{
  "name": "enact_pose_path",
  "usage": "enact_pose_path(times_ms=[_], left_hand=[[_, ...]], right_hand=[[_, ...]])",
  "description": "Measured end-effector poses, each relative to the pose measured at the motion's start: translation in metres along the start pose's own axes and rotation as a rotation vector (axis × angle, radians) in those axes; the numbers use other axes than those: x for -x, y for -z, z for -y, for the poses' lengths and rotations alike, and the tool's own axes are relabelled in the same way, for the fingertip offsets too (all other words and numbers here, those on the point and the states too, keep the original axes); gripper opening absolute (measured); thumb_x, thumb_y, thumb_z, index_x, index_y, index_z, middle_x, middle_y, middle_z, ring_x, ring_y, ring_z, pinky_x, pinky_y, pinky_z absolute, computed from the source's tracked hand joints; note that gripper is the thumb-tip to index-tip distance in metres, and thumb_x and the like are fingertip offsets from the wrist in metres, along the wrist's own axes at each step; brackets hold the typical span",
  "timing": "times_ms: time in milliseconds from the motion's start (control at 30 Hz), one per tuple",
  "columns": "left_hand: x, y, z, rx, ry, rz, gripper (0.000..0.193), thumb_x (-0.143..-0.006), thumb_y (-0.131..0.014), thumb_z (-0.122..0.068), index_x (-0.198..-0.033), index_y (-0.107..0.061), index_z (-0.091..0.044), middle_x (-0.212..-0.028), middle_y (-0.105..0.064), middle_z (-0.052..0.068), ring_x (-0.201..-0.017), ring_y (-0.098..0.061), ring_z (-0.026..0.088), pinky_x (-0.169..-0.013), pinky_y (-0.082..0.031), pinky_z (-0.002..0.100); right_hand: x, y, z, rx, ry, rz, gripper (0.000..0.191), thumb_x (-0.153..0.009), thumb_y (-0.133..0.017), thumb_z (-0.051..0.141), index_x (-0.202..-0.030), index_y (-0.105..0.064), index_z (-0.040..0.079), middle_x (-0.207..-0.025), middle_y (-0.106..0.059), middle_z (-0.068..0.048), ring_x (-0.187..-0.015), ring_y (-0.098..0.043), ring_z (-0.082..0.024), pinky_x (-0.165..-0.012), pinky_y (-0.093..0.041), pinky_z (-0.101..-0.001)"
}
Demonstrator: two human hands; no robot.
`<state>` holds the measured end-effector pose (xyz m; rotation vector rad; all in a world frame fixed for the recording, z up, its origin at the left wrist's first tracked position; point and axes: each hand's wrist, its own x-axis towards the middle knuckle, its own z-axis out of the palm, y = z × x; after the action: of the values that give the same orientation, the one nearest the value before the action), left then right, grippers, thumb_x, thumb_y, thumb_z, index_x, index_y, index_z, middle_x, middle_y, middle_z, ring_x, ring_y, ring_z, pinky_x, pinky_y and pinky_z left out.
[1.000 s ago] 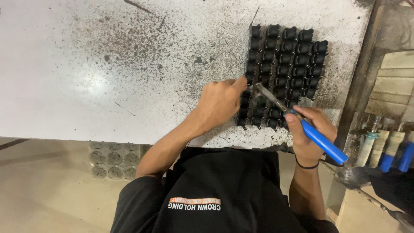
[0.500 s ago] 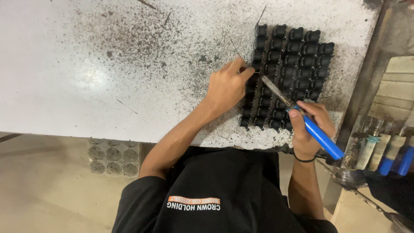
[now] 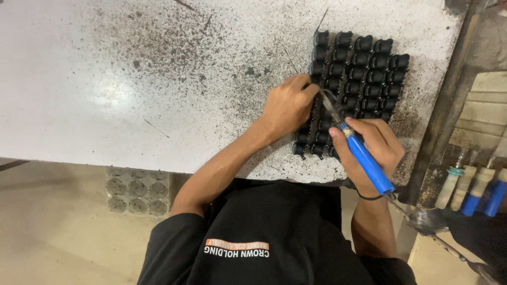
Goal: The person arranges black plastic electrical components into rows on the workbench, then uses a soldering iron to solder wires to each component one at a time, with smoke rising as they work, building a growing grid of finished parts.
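A block of several small black components point(image 3: 364, 74) stands in rows on the white, soot-speckled table point(image 3: 132, 89). My left hand point(image 3: 288, 108) rests at the block's left edge with its fingers pinched together. A thin wire point(image 3: 289, 57) runs up and away from those fingers. My right hand point(image 3: 372, 148) grips a soldering iron by its blue handle point(image 3: 369, 166). The iron's metal tip point(image 3: 327, 100) points up-left and meets the components right beside my left fingertips.
The table's front edge runs just ahead of my black shirt point(image 3: 274, 237). A dark metal frame point(image 3: 438, 121) borders the table on the right. Beyond it lie tools with blue and pale handles point(image 3: 475, 190). A grey perforated block point(image 3: 137, 190) sits below the table.
Both hands have shifted slightly to the right along the block. The iron's tip has stayed beside my left fingertips, and the grips are unchanged.
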<state>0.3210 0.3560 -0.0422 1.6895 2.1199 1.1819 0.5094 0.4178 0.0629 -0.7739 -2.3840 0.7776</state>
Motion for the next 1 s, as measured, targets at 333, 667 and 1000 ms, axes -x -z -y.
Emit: enact_pose_path(times_ms=[333,667,1000], left_hand=[[-0.012,0.069,-0.028,0.099,-0.021,0.023,0.020,-0.090,-0.065,0.005,-0.106,-0.064,-0.006,-0.088,-0.073,0.011,-0.067,-0.072,0.028,-0.055,-0.056,0.039],[-0.035,0.022,0.004,-0.058,0.018,-0.135,0.033,-0.080,-0.063,0.009,-0.108,-0.073,-0.006,-0.099,-0.069,0.012,-0.088,-0.070,0.025,-0.064,-0.060,0.038],[-0.021,-0.005,0.018,-0.098,0.024,-0.025,0.020,-0.081,-0.068,0.000,-0.097,-0.075,-0.008,-0.098,-0.065,0.008,-0.089,-0.069,0.026,-0.065,-0.060,0.039]], right_hand=[[0.022,0.001,-0.048,-0.371,-0.330,-0.215,0.026,-0.097,-0.084,0.015,-0.114,-0.073,-0.002,-0.098,-0.068,-0.005,-0.082,-0.061,-0.010,-0.074,-0.046,-0.0235],[0.013,-0.010,-0.061,-0.304,-0.192,-0.238,0.026,-0.100,-0.084,0.014,-0.116,-0.073,-0.004,-0.105,-0.067,-0.007,-0.089,-0.059,-0.011,-0.081,-0.045,-0.0225],[0.010,-0.011,-0.065,-0.313,-0.205,-0.174,0.029,-0.102,-0.085,0.017,-0.118,-0.073,-0.004,-0.104,-0.068,-0.007,-0.090,-0.060,-0.011,-0.082,-0.047,-0.0224]])
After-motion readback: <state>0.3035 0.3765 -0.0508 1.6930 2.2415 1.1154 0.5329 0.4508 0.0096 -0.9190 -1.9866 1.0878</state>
